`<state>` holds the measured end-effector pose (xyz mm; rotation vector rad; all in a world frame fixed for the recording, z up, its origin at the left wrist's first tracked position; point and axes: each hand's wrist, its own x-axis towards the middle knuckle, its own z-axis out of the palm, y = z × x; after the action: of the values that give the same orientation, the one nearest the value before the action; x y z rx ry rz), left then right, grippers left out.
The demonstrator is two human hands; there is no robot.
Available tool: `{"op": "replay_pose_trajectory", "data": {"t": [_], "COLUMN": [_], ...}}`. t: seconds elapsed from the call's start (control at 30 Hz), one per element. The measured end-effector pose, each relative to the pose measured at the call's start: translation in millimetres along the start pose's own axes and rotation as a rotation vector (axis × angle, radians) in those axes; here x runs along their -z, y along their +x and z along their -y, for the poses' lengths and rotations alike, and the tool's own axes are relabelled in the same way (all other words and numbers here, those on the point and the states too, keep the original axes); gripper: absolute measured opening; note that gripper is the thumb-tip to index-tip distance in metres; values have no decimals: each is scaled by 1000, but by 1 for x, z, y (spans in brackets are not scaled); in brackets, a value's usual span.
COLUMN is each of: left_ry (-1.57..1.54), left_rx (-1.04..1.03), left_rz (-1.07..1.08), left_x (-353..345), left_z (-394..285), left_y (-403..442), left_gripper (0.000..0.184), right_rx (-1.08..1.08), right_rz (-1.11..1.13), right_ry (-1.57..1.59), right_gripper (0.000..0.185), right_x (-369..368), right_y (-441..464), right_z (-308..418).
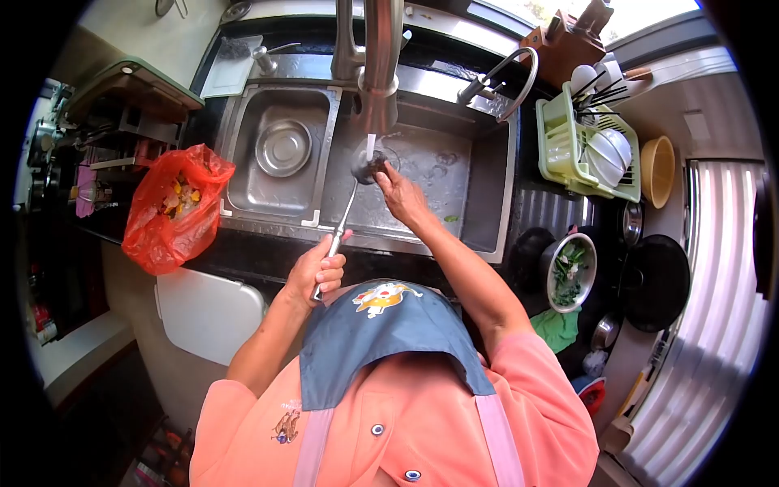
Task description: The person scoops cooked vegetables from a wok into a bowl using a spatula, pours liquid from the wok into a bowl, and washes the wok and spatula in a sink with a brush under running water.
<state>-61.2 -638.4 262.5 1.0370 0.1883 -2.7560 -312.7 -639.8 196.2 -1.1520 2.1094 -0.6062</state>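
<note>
My left hand (318, 268) is closed around the handle of a metal ladle (347, 211), which slants up into the right sink basin. At the ladle's round head, my right hand (401, 196) pinches a small dark brown scrubber (376, 166) against the metal. Water runs from the faucet (379, 101) straight down onto the ladle head. The exact shape of the head is partly hidden by the water and my right fingers. Wet metal and a small green scrap show in the sink basin (438, 183) below.
A metal bowl (283, 148) sits in the left basin. To the left hangs a red plastic bag (150, 235) with food scraps. At right stand a green dish rack (556, 154) with bowls and chopsticks, a metal bowl (593, 284) of leafy greens and a knife block (560, 45).
</note>
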Motion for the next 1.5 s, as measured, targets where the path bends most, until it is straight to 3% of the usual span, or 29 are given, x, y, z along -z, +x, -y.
{"op": "replay_pose_trajectory", "data": {"t": [0.13, 0.27, 0.43, 0.57, 0.67, 0.8, 0.93, 1.07, 1.2, 1.3, 1.4, 1.43, 1.5], "left_ry": [-91, 100, 209, 296, 585, 1317, 1816, 1954, 2214, 2455, 2479, 2490, 2501], "left_rx": [149, 46, -112, -136, -136, -264, -642, -773, -896, -861, -896, -912, -948], "left_rz": [116, -17, -92, -81, -232, -540, -557, -520, -495, -574, -623, -643, -685], "left_x": [6, 15, 7, -4, -3, 12, 10, 23, 37, 35, 31, 31, 33], "left_z": [8, 14, 14, 11, 3, 0, 3, -2, -13, -19, -19, -21, -23], "left_y": [-5, -12, -15, -11, -20, -25, -25, -28, -34, -42, -50, -50, -46], "left_gripper": [41, 41, 43, 45, 42, 39, 29, 28, 28, 34, 35, 34, 33], "right_rx": [149, -5, 54, 50, -6, -16, 208, 121, 307, 98, 177, 273, 259], "right_rz": [145, -19, 100, 63, -120, -95, 110, -3, 151, 103, 23, 56, 117], "right_ry": [-161, -200, -133, -46, 25, -82, -401, -322, -445, -411, -344, -356, -404], "right_gripper": [54, 54, 56, 58, 57, 55, 55, 50, 48, 48, 43, 38, 37], "right_x": [10, 14, -6, -14, -29, 24, 43, 32, 51, 46, 42, 38, 38], "right_y": [-12, 14, -8, -17, 21, -9, -26, -5, -33, 8, 19, 14, -11], "right_z": [20, 4, -13, 3, -47, -8, 13, -25, 35, 23, 15, 13, 38]}}
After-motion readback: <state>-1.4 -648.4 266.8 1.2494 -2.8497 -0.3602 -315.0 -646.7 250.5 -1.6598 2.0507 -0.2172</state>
